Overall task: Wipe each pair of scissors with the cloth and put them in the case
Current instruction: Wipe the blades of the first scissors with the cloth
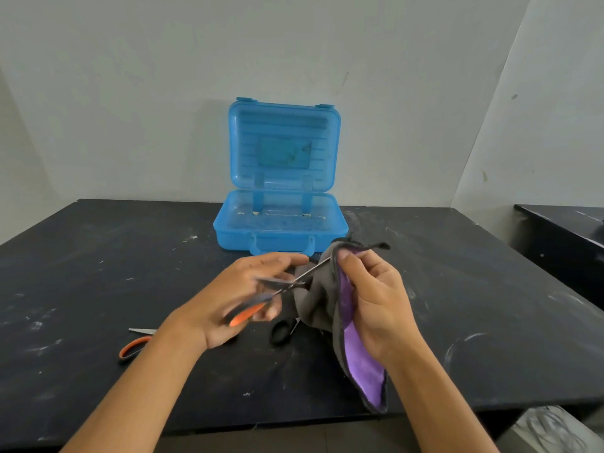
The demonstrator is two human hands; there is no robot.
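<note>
Gripping the orange-and-grey-handled steel scissors by the handles, the left hand curls its fingers round the loops so the blades point toward two o'clock, straight into the grey cloth with a purple inner face. The right hand pinches that cloth near its top fold, thumb and fingertips pressed on it where the blade tip goes in, which looks meant to squeeze the steel between two layers while the rest of the cloth hangs toward five o'clock past the edge of the scuffed black counter. The left hand is blurred, so it is likely in motion. At twelve o'clock the translucent blue plastic case stands with its lid propped upright and its tray facing the person, ready to take scissors; the tray seems to hold none yet. Another pair of orange-handled scissors lies at eight o'clock of the hands, and black-handled scissors lie partly hidden beneath them, both within reach, presumably waiting to be wiped.
</note>
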